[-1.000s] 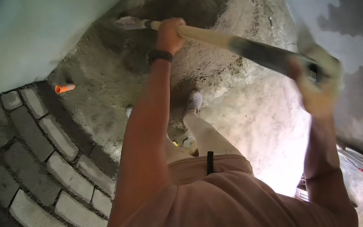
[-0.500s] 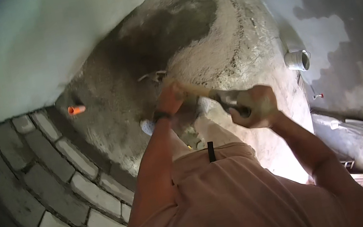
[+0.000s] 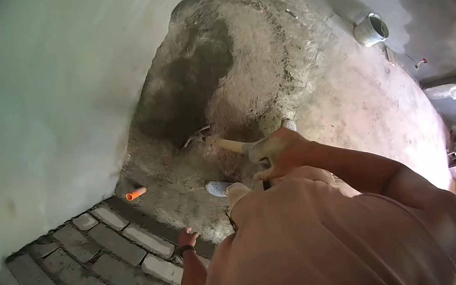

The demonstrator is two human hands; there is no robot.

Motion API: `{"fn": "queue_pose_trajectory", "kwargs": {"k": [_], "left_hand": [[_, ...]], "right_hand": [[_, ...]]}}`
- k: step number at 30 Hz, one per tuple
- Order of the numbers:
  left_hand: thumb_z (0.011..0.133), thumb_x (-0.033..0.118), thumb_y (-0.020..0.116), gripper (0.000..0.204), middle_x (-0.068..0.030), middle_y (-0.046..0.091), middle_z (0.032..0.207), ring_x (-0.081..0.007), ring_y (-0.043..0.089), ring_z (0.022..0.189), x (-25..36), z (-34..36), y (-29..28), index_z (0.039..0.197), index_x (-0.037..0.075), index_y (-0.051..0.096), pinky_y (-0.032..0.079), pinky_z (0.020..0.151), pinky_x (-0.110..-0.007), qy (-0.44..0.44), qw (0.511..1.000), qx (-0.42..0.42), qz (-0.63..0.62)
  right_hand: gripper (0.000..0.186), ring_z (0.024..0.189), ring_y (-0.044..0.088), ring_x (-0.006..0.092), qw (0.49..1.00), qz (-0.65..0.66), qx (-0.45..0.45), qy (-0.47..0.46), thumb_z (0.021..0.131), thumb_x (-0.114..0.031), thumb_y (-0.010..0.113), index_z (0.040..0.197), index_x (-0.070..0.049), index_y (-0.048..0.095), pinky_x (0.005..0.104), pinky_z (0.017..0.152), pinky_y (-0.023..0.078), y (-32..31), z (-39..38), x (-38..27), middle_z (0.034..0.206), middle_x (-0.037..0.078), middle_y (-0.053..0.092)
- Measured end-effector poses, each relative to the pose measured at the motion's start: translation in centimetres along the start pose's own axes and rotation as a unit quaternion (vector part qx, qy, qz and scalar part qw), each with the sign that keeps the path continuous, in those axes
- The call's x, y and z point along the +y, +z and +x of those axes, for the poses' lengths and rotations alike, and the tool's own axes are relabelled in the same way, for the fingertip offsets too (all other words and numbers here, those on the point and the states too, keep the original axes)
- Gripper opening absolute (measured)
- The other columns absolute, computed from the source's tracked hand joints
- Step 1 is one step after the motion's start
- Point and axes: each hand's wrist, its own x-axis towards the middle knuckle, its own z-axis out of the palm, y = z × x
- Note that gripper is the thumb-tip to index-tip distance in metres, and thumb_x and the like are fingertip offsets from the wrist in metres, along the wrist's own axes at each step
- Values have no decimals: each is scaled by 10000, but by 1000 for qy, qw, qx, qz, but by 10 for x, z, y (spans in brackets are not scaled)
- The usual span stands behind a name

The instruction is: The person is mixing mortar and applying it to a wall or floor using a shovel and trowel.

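Observation:
My right hand [image 3: 281, 150] is closed around the upper end of a shovel [image 3: 230, 146], just in front of my body. Its pale wooden shaft slopes down and away to the left, and the blade lies at the near edge of a heap of sand or dry mix [image 3: 255, 70], partly hidden in it. My left hand [image 3: 188, 237], with a dark band at the wrist, is off the shaft. It hangs low at my left side, above the block wall, fingers loosely curled and apart, nothing in them.
An orange pipe end [image 3: 136, 193] sticks up left of my shoe [image 3: 218, 188]. Grey blocks [image 3: 123, 275] with mortar joints lie at the lower left. A plastered wall [image 3: 52, 112] rises on the left. A white bucket [image 3: 371, 30] stands by the right wall.
My left hand has let go of the shovel shaft and dropped back to the left. My right hand has come left and closer to my body, still gripping. The view has turned.

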Motion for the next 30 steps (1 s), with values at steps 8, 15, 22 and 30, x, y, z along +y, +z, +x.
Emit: {"fn": "queue_pose_trajectory", "kwargs": {"k": [8,15,22,30], "left_hand": [[824,330,734,640,-208,509,1384,-369,489,1271,292,-33,-70,1362,72,501,430,1025,-471,179,977,112,-19],[799,278,744,731,-154,444,1449,-337,417,1340,517,-63,-100,1431,119,413,359,1107,-435,404,907,105,-62],[745,289,780,690,-163,515,1393,-332,472,1300,531,-2,-38,1352,98,513,411,1059,-423,312,936,29,-159],[798,200,778,652,-150,544,1375,-300,523,1264,461,48,-5,1367,51,498,459,1027,-449,-51,964,-78,-249]], "right_hand": [[431,839,656,284,995,-63,-19,-78,794,-516,646,981,-132,709,397,710,516,-105,-99,75,913,85,673],[355,758,655,274,991,-41,-23,-124,780,-474,701,877,-136,658,397,675,528,-179,-110,135,827,50,670],[356,727,667,286,994,-70,-74,-25,726,-467,760,815,-144,640,409,648,512,-165,-55,210,762,66,672],[407,718,673,299,991,-77,-101,-51,717,-496,749,932,-155,696,411,679,526,-234,20,235,757,91,678]]}}
